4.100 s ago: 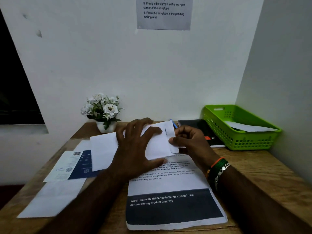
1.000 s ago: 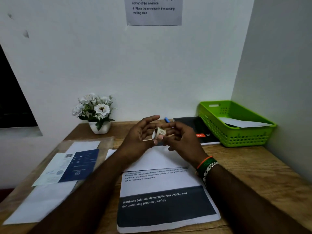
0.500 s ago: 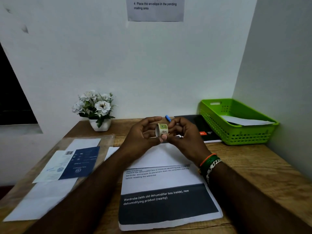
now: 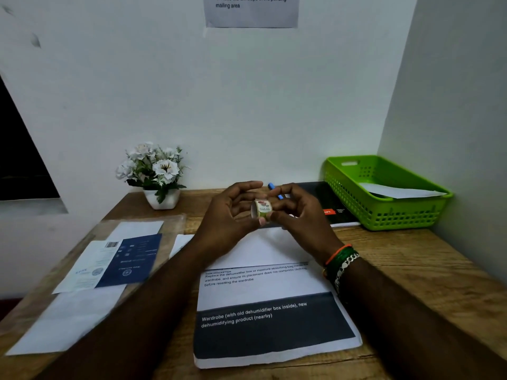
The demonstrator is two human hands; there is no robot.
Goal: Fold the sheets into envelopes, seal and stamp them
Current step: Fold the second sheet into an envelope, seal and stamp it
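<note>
A small roll of printed stamp stickers (image 4: 262,209) is held above the desk between both hands. My left hand (image 4: 227,215) grips it from the left with thumb and fingers curled round it. My right hand (image 4: 299,215) pinches it from the right. Below the hands lies a white folded envelope (image 4: 263,249) on a stack of printed sheets (image 4: 271,311). More white sheets (image 4: 68,316) and a blue-and-white leaflet (image 4: 115,261) lie at the left of the desk.
A green plastic basket (image 4: 384,212) holding a white envelope stands at the back right by the side wall. A dark notebook (image 4: 329,204) and a blue pen (image 4: 274,189) lie behind the hands. A white flower pot (image 4: 162,198) sits at back left.
Four seconds ago both hands pressed the envelope on the desk. They have since lifted off it and now hold the sticker roll; over the last second the roll turned and rose slightly.
</note>
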